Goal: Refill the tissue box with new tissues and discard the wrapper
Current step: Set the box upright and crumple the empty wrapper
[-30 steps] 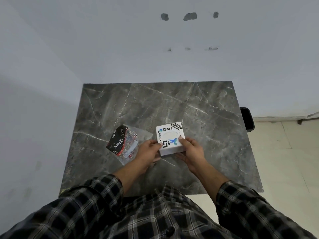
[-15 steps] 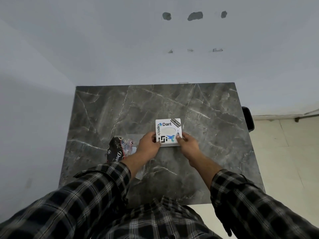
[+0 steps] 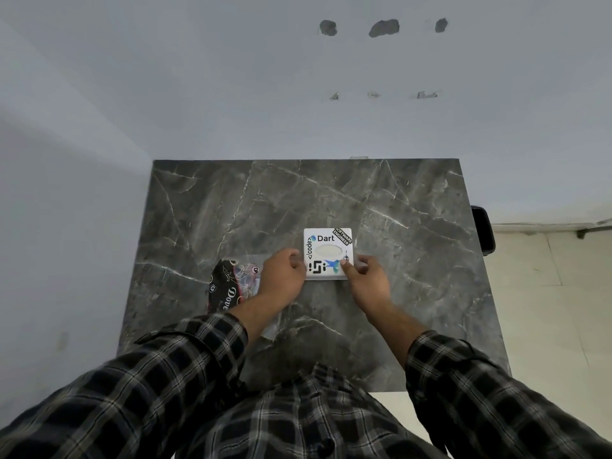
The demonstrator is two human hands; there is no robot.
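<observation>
Tissue box (image 3: 329, 253): white, stickered, flat on grey marble table (image 3: 414, 226), oval slot up.
Left hand (image 3: 281, 276): fingers curled at box's left edge; contact apparently light.
Right hand (image 3: 367, 276): thumb atop box, fingers gripping right side.
Wrapper (image 3: 228, 286): beside left wrist, partly hidden.

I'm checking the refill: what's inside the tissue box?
Through the oval slot of the tissue box only a pale surface shows, probably tissue. The lid covers the rest, so how full it is cannot be seen.
</observation>
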